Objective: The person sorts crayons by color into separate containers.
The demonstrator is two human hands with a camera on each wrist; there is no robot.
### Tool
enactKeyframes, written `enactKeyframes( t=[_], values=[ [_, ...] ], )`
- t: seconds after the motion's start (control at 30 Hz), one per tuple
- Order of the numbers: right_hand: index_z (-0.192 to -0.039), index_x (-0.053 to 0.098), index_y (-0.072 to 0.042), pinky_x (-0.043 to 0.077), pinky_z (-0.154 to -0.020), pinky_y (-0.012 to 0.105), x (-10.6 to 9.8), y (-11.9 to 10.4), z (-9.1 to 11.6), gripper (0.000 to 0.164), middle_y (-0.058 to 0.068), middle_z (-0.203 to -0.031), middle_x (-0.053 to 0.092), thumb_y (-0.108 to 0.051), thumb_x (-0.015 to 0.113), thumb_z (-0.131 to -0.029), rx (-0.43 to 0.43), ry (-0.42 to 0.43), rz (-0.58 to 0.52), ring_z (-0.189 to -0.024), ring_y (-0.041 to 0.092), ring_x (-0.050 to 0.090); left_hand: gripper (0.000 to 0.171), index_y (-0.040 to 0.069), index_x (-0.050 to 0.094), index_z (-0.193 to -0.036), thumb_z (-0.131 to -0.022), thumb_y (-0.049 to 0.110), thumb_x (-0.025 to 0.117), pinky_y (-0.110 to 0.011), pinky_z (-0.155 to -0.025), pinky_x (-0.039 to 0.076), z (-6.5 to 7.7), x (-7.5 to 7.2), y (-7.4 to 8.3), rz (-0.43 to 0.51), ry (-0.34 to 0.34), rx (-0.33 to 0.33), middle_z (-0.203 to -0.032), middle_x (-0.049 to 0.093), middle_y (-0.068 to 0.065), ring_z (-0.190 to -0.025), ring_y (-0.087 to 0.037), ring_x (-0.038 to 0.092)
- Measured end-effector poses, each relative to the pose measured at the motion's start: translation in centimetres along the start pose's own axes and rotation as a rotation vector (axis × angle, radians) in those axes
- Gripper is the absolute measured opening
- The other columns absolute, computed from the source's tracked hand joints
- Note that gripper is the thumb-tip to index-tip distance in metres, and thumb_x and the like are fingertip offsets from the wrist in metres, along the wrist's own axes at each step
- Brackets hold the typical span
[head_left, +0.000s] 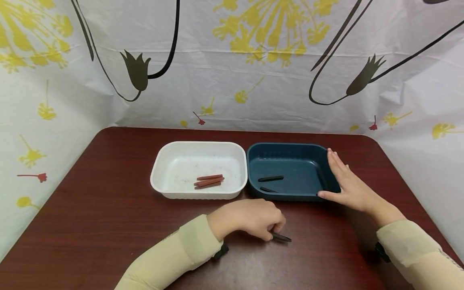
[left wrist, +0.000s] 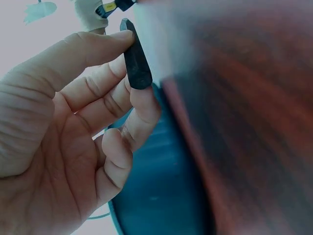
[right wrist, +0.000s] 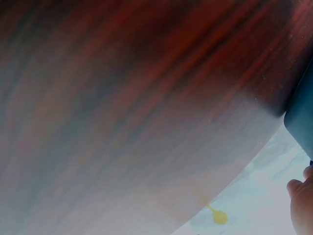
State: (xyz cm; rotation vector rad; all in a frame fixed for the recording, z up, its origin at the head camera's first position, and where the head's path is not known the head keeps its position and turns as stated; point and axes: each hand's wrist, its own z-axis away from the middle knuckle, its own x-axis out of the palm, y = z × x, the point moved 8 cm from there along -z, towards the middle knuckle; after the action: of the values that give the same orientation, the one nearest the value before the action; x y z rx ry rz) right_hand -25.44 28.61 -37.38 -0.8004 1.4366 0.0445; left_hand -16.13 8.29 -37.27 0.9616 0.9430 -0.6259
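My left hand [head_left: 250, 217] pinches a black crayon [head_left: 284, 238] between thumb and fingertips, low over the table in front of the two tubs. The left wrist view shows this black crayon [left wrist: 137, 61] close up, with a blunt faceted end. Two more black crayons [head_left: 271, 178] lie in the left part of the blue tub [head_left: 301, 197]. My right hand [head_left: 353, 191] rests against that tub's right side, fingers straight along the rim and thumb at the front corner. Several reddish-brown crayons [head_left: 209, 182] lie together in the white tub [head_left: 181, 193].
The tubs stand side by side, nearly touching, towards the back of a dark red-brown table [head_left: 90, 209]. A white sheet [head_left: 224, 84] with printed flowers hangs behind the table and at both sides. Small specks mark the white tub's floor.
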Motion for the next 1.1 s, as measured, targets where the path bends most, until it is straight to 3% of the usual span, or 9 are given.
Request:
enactKeyframes(
  t=[0.27,0.8,1.1],
  values=[
    [-0.160,-0.007,-0.009,0.002,-0.113,0.075,0.1,0.1,0.0,0.113,0.011,-0.168,-0.009,-0.035,0.075,-0.086,-0.005,0.004,-0.003,-0.155,0.037,-0.008,0.010,0.020,0.064,-0.085,-0.088,0.016,0.072,-0.014,-0.060,0.041,0.5,-1.2,-0.2,0.019,0.026,-0.032,-0.072,0.058,0.011,-0.066,-0.002,0.051],
    [-0.160,-0.007,-0.009,0.002,-0.113,0.075,0.1,0.1,0.2,0.114,0.012,-0.168,-0.009,-0.034,0.076,-0.085,0.002,0.010,-0.007,-0.155,0.036,-0.009,0.005,0.017,0.066,-0.089,-0.090,0.014,0.070,-0.014,-0.062,0.040,0.7,-4.3,-0.6,0.009,0.094,-0.022,-0.075,0.058,0.009,-0.068,-0.004,0.050],
    [-0.160,-0.005,-0.010,0.003,-0.115,0.073,0.1,0.1,0.2,0.114,0.008,-0.168,-0.009,-0.032,0.077,-0.085,0.005,0.011,-0.014,-0.155,0.037,-0.007,0.003,0.015,0.066,-0.095,-0.093,0.013,0.065,-0.016,-0.064,0.041,1.2,-6.2,-1.8,0.099,0.155,-0.015,-0.073,0.056,0.005,-0.066,-0.006,0.049]
  ],
)
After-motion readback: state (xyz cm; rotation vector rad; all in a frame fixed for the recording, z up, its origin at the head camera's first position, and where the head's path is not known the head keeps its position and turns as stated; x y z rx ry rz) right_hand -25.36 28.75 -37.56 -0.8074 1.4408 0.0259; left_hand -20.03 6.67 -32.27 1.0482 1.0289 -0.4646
